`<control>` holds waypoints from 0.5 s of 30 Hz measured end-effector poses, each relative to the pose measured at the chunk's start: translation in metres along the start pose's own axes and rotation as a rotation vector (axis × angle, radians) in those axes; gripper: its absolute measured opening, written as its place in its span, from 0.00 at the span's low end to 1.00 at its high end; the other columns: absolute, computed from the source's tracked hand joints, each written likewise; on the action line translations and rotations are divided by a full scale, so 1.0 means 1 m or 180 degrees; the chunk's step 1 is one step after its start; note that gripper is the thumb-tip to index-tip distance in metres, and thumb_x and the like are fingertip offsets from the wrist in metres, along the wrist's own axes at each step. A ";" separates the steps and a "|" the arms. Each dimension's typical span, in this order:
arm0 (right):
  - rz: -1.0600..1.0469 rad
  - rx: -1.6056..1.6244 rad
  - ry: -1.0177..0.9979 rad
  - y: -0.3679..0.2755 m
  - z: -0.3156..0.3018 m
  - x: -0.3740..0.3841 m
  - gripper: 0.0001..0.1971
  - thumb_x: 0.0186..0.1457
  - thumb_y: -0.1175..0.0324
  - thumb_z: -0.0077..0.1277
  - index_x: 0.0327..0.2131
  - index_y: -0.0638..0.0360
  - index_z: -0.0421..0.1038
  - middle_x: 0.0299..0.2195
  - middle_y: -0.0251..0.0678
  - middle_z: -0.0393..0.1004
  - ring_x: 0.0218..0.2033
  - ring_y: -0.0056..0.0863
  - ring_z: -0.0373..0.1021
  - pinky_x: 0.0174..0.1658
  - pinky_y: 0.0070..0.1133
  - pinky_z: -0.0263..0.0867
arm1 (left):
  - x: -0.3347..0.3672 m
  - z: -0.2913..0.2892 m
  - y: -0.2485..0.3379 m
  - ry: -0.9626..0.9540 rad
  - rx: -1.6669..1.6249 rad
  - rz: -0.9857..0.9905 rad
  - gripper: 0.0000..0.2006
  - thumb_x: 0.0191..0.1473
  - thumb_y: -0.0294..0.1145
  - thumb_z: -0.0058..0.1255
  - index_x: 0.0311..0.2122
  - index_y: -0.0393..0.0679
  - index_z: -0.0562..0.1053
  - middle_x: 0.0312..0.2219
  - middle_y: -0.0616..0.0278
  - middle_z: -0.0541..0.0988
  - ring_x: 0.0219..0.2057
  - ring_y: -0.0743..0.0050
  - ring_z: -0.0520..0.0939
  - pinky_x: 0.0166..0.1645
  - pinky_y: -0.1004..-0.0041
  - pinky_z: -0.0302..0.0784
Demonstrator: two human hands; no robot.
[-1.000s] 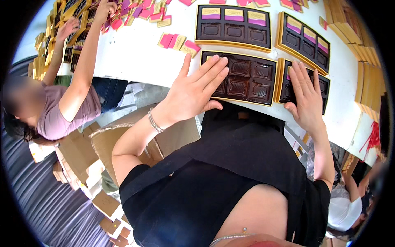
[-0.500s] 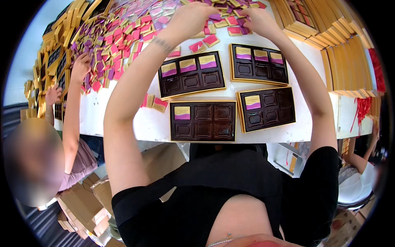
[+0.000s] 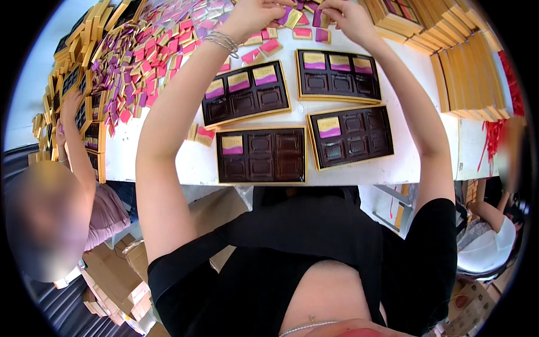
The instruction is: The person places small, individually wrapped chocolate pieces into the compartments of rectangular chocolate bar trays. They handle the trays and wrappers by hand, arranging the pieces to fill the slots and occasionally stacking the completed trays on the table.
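At the far edge of the view, my left hand (image 3: 254,18) pinches a gold-and-purple wrapped chocolate (image 3: 291,18) at its fingertips. Level with it, my right hand (image 3: 352,22) grips another wrapped chocolate (image 3: 321,20), partly covered by the fingers. Between my forearms lie open gold-edged boxes with dark brown trays. The back left box (image 3: 242,104) and the back right box (image 3: 340,84) each hold three gold-and-purple chocolates along the far row. In the front left box (image 3: 261,168) and the front right box (image 3: 359,143), one chocolate fills the far left pocket.
A wide heap of pink, purple and gold chocolates (image 3: 151,62) covers the table's left and back. Gold boxes (image 3: 471,78) stand stacked at right, beside red ribbons (image 3: 494,140). A co-worker's hands (image 3: 70,106) reach toward boxes at far left. Another person (image 3: 488,236) sits at right.
Both hands have lifted slightly from the pile, and chocolates now show in their fingers. The boxes appear a little further left and higher in view. The left co-worker's hand has moved toward the stacked boxes.
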State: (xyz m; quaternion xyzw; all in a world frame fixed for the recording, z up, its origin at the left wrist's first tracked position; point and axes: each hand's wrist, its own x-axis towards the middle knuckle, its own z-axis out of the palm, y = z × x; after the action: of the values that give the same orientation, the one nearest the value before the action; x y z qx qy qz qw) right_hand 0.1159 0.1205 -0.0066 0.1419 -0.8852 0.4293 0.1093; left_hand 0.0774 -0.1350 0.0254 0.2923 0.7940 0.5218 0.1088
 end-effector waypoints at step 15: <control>-0.0835 -0.1970 -0.2800 -0.103 -0.073 -0.151 0.06 0.57 0.76 0.50 0.38 0.63 0.75 0.40 0.40 0.77 0.43 0.38 0.73 0.44 0.30 0.71 | -0.144 0.120 0.080 -0.0702 -0.0287 -0.0129 0.12 0.55 0.23 0.54 0.45 0.32 0.75 0.36 0.61 0.79 0.37 0.80 0.82 0.42 0.78 0.82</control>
State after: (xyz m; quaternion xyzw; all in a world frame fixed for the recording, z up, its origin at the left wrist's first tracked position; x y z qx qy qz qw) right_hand 0.2979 0.1411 0.0656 0.3782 -0.9072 0.0321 -0.1816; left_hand 0.2792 -0.1038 0.0261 0.3266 0.7587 0.5194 0.2190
